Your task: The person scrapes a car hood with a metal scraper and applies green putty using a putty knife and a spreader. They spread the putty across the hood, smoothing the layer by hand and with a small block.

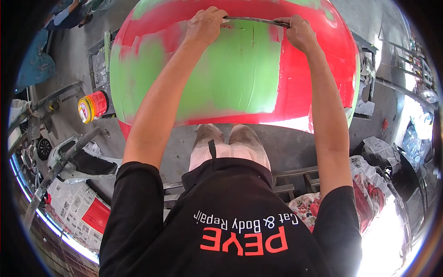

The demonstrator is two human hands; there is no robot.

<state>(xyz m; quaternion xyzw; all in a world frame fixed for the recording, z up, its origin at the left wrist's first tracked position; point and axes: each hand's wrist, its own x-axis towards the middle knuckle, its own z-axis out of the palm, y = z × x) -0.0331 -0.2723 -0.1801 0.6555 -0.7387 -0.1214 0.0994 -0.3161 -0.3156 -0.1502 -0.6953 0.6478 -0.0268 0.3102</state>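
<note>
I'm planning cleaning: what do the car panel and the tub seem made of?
Car panel: probably painted metal, possibly plastic; reflections show glossy red. Green patches look matte, perhaps filler or primer. Tub: metal or plastic, unclear; its red wall looks smooth.

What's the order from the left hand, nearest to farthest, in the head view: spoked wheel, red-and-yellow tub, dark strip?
From the left hand:
1. Dark strip: in its grip, running right
2. Red-and-yellow tub: left, beside the painted panel
3. Spoked wheel: farthest left
</note>
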